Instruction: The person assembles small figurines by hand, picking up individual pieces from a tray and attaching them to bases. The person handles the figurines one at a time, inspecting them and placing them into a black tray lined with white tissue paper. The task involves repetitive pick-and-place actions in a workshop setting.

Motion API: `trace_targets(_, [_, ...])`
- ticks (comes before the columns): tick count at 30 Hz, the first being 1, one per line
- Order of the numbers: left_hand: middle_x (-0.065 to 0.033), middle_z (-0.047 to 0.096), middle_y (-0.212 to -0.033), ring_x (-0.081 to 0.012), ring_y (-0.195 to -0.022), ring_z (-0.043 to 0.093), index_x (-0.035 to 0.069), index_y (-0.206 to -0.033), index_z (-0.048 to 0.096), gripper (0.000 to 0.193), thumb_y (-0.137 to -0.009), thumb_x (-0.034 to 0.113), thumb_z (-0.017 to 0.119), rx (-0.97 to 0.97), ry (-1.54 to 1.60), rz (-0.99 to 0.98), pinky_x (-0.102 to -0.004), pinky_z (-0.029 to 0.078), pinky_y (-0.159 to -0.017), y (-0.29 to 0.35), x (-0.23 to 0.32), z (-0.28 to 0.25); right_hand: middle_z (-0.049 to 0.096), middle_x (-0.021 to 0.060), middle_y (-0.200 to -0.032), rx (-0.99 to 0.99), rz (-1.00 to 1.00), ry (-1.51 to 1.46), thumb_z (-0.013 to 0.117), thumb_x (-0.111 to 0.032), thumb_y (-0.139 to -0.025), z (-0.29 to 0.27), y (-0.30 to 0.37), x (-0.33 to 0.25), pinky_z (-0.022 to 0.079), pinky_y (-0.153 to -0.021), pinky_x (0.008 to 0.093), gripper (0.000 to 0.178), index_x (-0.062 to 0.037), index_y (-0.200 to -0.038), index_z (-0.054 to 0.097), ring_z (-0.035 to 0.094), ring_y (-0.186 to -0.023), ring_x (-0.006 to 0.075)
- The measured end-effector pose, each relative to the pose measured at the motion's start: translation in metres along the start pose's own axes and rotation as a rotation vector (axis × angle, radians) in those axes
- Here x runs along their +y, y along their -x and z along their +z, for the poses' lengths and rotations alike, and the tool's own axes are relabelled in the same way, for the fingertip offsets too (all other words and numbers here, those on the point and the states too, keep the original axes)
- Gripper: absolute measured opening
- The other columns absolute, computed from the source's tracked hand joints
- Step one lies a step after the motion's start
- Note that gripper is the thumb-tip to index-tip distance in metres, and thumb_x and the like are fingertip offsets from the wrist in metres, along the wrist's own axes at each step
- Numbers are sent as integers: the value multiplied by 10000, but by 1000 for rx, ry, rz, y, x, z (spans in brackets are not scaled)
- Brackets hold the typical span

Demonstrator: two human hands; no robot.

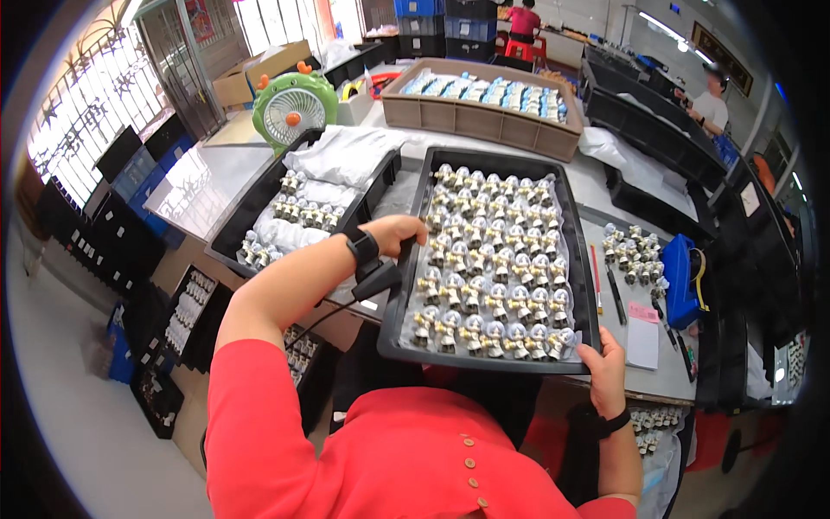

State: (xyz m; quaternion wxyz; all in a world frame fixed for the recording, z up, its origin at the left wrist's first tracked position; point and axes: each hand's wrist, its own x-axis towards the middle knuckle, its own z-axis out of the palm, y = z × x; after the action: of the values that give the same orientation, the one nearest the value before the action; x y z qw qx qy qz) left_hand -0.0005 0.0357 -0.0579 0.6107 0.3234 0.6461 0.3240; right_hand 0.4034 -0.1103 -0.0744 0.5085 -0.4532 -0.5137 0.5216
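Observation:
A black plastic tray is held up in front of me, overhanging the near edge of the table. Rows of small white-and-gold astronaut-like figurines stand in it on a clear plastic liner. My left hand is closed around the tray's left rim, and my right hand grips its near right corner. Behind my left forearm, another black crate holds similar figurines and white plastic sheeting.
A green fan and a brown crate of blue-and-white pieces stand farther back. To the right lie loose figurines, a notepad, pens and a blue tape dispenser. Two people are in the background.

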Motion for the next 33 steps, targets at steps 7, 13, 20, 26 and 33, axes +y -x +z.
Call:
trace_targets(7, [-17,527,-752,-133,-659,545,51,-850,523,102,-773,55,590,-160,-119,183,-310,476,-556,12,35,-24,598,82,-699,-561,46,989,671,-94,-772,-12,-33,-82,427,-515,325,347,62,-1055,543,568,-570,173])
trace_targets(13, [-79,536,-1165,-129,-982,517,67,-1407,306,681,-812,180,616,-80,-388,386,-285,425,-860,97,49,-36,599,129,-777,-586,-569,964,671,-125,-764,88,-70,-123,465,-654,372,312,-6,-1040,586,592,-724,286])
trace_targets(20, [-108,472,-1300,-143,-1094,501,60,-1410,297,589,-875,53,542,-350,-267,466,-279,397,-935,146,2,-51,589,122,-894,-923,-640,1106,704,-330,-732,187,-81,-59,423,-779,418,418,-30,-992,572,577,-891,302])
trace_targets(26, [-78,569,-1185,-136,-1000,574,49,-1307,452,459,-866,96,568,-312,-117,589,-261,437,-864,157,13,-53,565,137,-923,-920,-655,1429,734,-411,-682,225,-75,-40,388,-799,418,542,-28,-1014,541,573,-879,305])
trace_targets(33, [-61,604,-1107,-100,-944,582,52,-1204,540,363,-849,102,598,-406,143,572,-235,451,-805,114,27,-31,460,182,-1031,-973,-438,999,694,-154,-634,223,-84,-48,451,-788,428,523,11,-1087,492,541,-906,364])
